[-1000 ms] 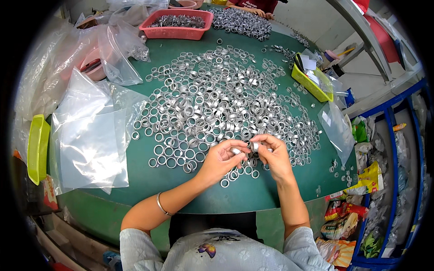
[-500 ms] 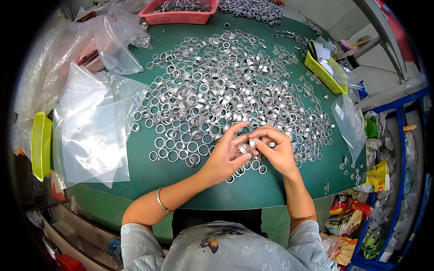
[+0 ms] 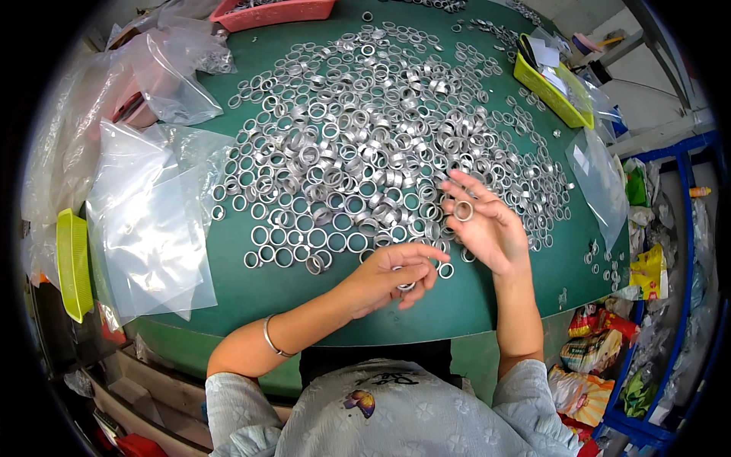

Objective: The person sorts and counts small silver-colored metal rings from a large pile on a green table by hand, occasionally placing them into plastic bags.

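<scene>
We see one small silver metal ring (image 3: 463, 211) lying in our right hand (image 3: 487, 228), on the finger bases near the palm, above the near edge of the green surface (image 3: 487, 305). Ring looks light, stiff, smooth, so prob. slippery; best gripped w/ thumb and forefinger across the rim, or w/ a fingertip through the hole. Right-hand fingers (image 3: 464, 185) are spread wide, palm up; nothing pinched, ring just rests there. Our left hand (image 3: 384, 280) sits just beside it, lower, fingers curled together, closed loosely on a second ring (image 3: 406, 286) that peeks out under the fingertips. Another loose ring (image 3: 446, 270) lies on the surface between both hands.

Beyond the hands, a big heap of rings (image 3: 365, 145) covers the middle of the surface up to the far edge. Clear plastic bags (image 3: 152, 221) lie flat at the left edge, more crumpled bags (image 3: 164, 72) at the far left corner. A red tray (image 3: 278, 13) stands at the far edge, a yellow-green bin (image 3: 552, 93) at the far right corner, a yellow-green tray (image 3: 74, 263) off the left edge. A bangle (image 3: 271, 341) is on our left wrist.
</scene>
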{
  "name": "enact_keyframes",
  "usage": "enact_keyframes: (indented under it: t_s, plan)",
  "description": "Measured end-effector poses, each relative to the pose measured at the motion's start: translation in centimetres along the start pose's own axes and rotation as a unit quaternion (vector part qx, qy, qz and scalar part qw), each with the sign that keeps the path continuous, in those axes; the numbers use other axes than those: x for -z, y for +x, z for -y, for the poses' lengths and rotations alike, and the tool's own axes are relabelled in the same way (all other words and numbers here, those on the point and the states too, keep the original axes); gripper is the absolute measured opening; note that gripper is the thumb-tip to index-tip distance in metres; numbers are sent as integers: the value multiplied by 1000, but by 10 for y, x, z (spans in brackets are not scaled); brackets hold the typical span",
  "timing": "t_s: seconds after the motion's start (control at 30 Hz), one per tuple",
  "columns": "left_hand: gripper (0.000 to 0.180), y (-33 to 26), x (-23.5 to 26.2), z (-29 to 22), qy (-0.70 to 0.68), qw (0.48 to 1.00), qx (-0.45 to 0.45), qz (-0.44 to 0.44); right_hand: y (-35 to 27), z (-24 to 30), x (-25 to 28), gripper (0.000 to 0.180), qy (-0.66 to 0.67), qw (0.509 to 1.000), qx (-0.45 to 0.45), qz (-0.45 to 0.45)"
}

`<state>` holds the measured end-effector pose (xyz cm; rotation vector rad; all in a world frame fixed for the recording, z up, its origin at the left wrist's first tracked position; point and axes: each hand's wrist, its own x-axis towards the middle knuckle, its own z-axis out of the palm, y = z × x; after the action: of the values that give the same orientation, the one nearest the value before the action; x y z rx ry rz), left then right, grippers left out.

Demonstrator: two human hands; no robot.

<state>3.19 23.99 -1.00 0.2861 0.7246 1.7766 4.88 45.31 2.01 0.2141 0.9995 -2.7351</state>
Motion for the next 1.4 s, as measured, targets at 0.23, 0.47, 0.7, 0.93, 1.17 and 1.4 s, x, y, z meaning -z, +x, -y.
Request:
enact_keyframes:
  t_s: [0.23, 0.47, 0.7, 0.93, 1.17, 1.4]
  plan:
    - [35, 3, 2, -1, 27, 997, -43, -63, 3, -16, -2, 54, -47, 996, -4, 70]
    - [33, 4, 0, -3, 15, 995, -56, -87, -8, -27, -27, 38, -350, 933, 52, 63]
    - [33, 3, 3, -6, -29, 993, -56, -99, -8, -32, -23, 46, -563, 808, 168, 43]
    - [35, 2, 9, -7, -57, 996, -30, -56, -9, -34, -23, 35, -576, 794, 193, 10]
    - [41, 2, 6, -9, -75, 996, -10, -48, -9, -33, -24, 34, -635, 734, 237, 39]
    - [48, 0, 3, -11, -61, 996, 57, -28, -6, -18, -23, 31, -597, 753, 235, 144]
